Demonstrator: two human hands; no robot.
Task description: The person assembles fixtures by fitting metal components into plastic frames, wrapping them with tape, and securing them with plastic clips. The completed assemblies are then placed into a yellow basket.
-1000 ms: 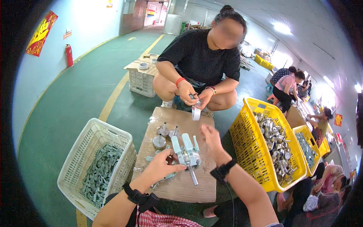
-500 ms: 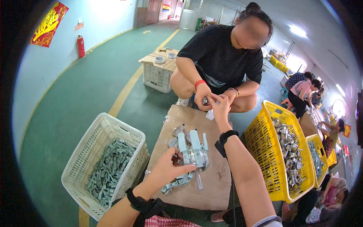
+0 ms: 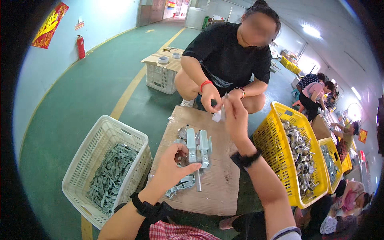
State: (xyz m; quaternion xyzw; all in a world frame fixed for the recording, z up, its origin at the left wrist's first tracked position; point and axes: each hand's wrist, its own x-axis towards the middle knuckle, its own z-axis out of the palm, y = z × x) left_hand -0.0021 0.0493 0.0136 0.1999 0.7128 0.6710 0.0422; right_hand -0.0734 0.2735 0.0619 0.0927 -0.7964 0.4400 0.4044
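My left hand (image 3: pixel 171 166) is curled at the left of a cluster of metal parts with pale green handles (image 3: pixel 191 142), on the cardboard. Its thumb presses on one of these parts, beside a metal rod (image 3: pixel 197 181); round metal pieces are partly hidden behind the fingers. My right hand (image 3: pixel 237 118) is raised beyond the cluster, close to the co-worker's hands. Its thumb and fingers pinch a thin pale piece, too blurred to name. A small white piece (image 3: pixel 217 116) shows just left of my fingers. The co-worker's hand (image 3: pixel 209 98) holds a small dark object.
A cardboard sheet (image 3: pixel 218 196) lies before me. At left stands a white crate (image 3: pixel 132 138) of grey-green metal pieces; at right, a yellow basket (image 3: pixel 266 136) of shiny metal parts. A co-worker squats opposite, near a cardboard-topped crate (image 3: pixel 158 78) with tape rolls.
My right hand has drawn back slightly from the co-worker's fingers and turned, a pale piece now showing in it. My left hand stays at the green-handled parts. The whole view has shifted a little.
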